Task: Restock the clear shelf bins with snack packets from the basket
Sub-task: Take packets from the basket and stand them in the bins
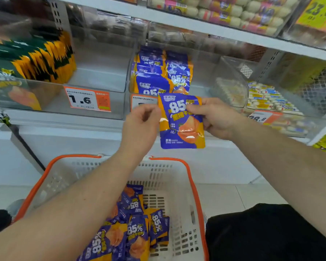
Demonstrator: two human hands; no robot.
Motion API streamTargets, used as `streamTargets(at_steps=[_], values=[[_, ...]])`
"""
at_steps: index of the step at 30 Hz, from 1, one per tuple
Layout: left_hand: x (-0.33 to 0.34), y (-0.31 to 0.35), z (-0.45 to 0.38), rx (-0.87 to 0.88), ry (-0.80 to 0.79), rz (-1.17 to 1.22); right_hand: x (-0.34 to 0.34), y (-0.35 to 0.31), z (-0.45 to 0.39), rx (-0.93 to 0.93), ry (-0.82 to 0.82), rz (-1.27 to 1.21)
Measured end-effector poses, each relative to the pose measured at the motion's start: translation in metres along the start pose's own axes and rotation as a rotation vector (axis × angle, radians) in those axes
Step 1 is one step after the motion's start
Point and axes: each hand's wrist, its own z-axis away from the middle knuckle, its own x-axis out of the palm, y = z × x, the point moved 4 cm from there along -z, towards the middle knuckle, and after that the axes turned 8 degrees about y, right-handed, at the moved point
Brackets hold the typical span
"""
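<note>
right hand (213, 117) pinches a purple snack packet (182, 122) upright before the clear bin (201, 72); left hand (141, 120), loosely curled, touches its edge. a loose pinch could drop it into the basket (192, 178).

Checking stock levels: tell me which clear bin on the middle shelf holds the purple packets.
The centre bin, directly above the purple packet held in the hands. The bin to its left holds green-and-yellow packets; the one to its right holds small pale wrapped sweets.

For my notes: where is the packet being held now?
The purple packet is mid-frame, held by the right hand, just below the clear bin of matching packets, above the basket.
</note>
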Motion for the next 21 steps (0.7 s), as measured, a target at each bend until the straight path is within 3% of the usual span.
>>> streamTargets(at_steps=[2, 4, 6, 10, 14, 21], values=[[-0.006, 0.023, -0.016, 0.360, 0.112, -0.192, -0.018, -0.020, -0.010, -0.038, 0.094, -0.045], [-0.006, 0.034, -0.033, 0.606, 0.205, -0.517, -0.038, -0.033, -0.026, -0.037, 0.215, -0.075], [-0.003, 0.037, -0.051, 0.602, 0.232, -0.721, -0.055, -0.039, -0.047, -0.011, 0.363, -0.068], [0.006, 0.018, -0.069, 0.455, 0.144, -0.848, -0.069, -0.038, -0.089, 0.076, 0.516, 0.058], [0.007, 0.006, -0.069, 0.566, 0.213, -0.910, -0.053, -0.034, -0.114, 0.129, 0.481, 0.155], [0.011, -0.004, -0.072, 0.632, 0.261, -0.963, -0.036, -0.008, -0.127, 0.454, 0.317, 0.482]])
